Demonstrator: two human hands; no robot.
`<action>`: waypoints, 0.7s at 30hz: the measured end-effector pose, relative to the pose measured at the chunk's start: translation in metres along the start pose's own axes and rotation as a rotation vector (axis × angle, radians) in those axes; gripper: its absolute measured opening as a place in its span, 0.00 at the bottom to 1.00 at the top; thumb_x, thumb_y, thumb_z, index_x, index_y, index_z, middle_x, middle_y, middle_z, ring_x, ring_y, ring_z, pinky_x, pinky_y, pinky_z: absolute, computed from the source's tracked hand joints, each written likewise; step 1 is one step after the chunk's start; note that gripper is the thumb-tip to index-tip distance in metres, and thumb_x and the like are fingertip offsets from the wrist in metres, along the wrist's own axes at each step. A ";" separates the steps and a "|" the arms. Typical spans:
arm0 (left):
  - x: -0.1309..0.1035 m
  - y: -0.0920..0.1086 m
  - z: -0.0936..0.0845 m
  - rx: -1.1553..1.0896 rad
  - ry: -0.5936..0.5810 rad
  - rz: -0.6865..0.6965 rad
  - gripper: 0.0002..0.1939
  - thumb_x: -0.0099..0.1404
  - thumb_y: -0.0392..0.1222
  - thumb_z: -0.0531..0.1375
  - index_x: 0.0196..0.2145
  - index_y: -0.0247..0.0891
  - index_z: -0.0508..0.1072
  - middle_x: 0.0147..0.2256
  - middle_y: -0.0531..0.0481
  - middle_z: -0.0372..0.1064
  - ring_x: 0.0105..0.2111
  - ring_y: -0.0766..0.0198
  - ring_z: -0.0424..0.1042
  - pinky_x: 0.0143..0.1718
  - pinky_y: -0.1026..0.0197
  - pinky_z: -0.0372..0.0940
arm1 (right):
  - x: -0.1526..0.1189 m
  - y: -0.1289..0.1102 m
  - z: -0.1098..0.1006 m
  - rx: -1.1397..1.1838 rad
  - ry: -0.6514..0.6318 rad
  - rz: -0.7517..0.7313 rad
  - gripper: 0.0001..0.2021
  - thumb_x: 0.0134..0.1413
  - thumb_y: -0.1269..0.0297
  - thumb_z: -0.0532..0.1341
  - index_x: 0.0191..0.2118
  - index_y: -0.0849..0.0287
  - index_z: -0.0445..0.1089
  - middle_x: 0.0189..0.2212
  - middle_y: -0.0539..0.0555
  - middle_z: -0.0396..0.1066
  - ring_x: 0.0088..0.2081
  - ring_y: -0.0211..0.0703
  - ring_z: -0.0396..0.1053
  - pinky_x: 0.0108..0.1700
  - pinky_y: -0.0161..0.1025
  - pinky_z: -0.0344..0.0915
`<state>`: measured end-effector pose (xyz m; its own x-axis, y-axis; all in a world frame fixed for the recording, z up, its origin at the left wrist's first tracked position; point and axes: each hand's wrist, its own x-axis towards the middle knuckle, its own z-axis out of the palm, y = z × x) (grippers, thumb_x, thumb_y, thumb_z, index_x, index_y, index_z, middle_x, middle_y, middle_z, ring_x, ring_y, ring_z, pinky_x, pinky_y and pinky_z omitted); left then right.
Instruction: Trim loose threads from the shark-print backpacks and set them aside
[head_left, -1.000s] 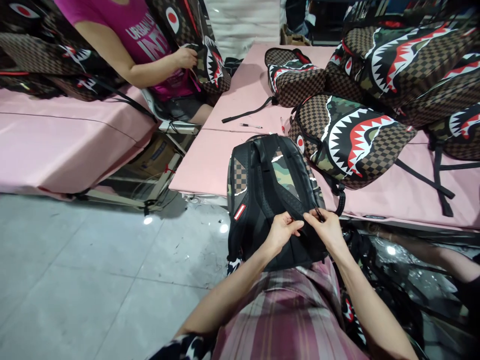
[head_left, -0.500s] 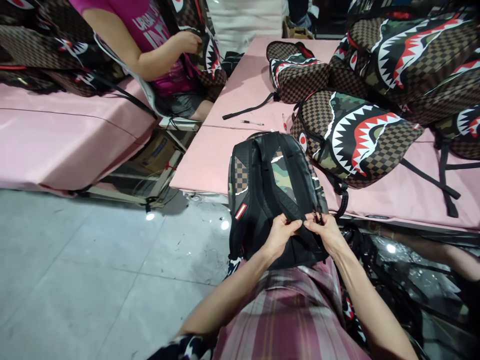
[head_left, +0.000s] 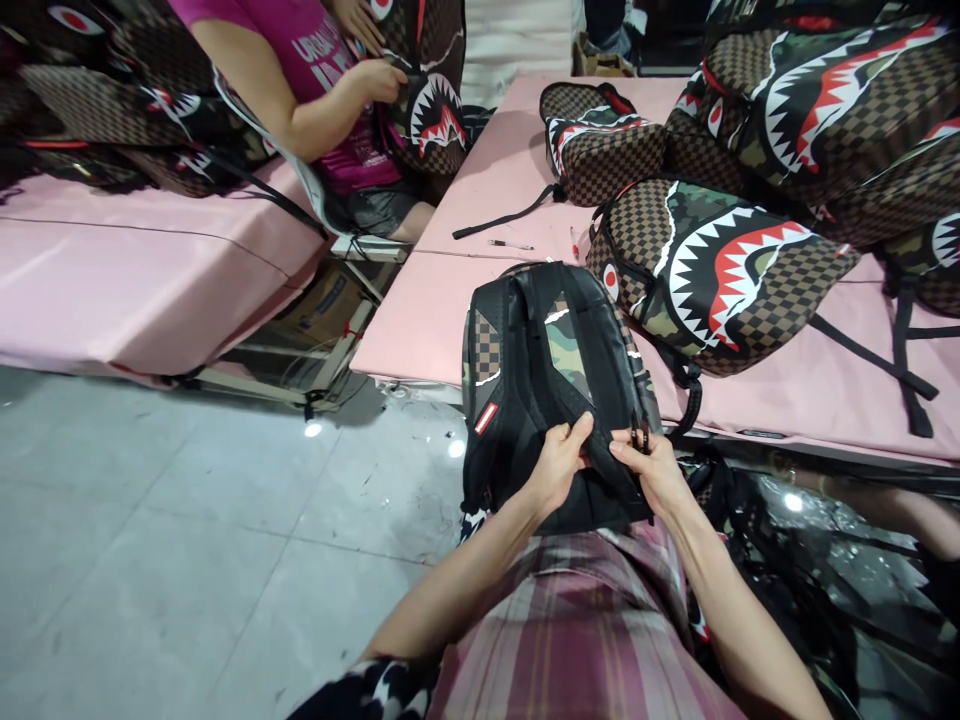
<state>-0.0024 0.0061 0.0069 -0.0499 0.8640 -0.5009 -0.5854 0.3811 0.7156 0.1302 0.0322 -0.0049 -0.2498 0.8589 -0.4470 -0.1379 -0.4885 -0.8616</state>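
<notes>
A black backpack (head_left: 525, 400) leans against the front edge of the pink table (head_left: 427, 330), its back panel and shoulder straps facing up and its lower end at my lap. My left hand (head_left: 562, 460) pinches the lower part of the right-side shoulder strap (head_left: 574, 370), thumb on top. Close beside it, my right hand (head_left: 645, 465) grips the same strap near the bag's right edge, thumb and fingers pressed together. A small gap separates the two hands.
Shark-mouth backpacks (head_left: 735, 275) lie on the table at the right, with a pen (head_left: 510, 245) left of them. Across the table corner a seated person (head_left: 300, 100) handles another backpack (head_left: 435, 110). More bags (head_left: 97, 100) are piled on the left table (head_left: 150, 270).
My left hand has moved slightly away from my right hand, and its thumb now points up along the strap. The seated person's backpack shows more of its front.
</notes>
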 end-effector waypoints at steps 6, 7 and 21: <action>-0.012 0.005 0.003 0.052 -0.085 0.015 0.12 0.49 0.41 0.65 0.30 0.30 0.74 0.30 0.44 0.74 0.29 0.62 0.71 0.34 0.59 0.66 | -0.002 0.006 0.003 -0.041 0.057 -0.036 0.15 0.28 0.60 0.70 0.28 0.60 0.75 0.22 0.50 0.72 0.24 0.37 0.66 0.30 0.36 0.62; -0.013 0.005 0.003 0.055 -0.091 0.018 0.11 0.49 0.39 0.64 0.31 0.30 0.75 0.31 0.44 0.74 0.30 0.61 0.72 0.35 0.59 0.66 | -0.002 0.006 0.004 -0.047 0.069 -0.043 0.15 0.28 0.60 0.71 0.28 0.59 0.75 0.22 0.49 0.72 0.24 0.36 0.65 0.30 0.36 0.62; -0.013 -0.001 -0.001 0.010 -0.110 0.067 0.13 0.49 0.39 0.64 0.34 0.33 0.74 0.33 0.46 0.73 0.33 0.61 0.71 0.36 0.59 0.65 | 0.000 0.011 0.001 -0.046 0.081 -0.052 0.15 0.27 0.59 0.71 0.28 0.58 0.76 0.24 0.49 0.73 0.25 0.37 0.66 0.33 0.37 0.62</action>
<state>-0.0018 -0.0053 0.0125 0.0010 0.9183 -0.3959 -0.5759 0.3242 0.7505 0.1273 0.0271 -0.0140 -0.1652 0.8936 -0.4173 -0.1039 -0.4365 -0.8937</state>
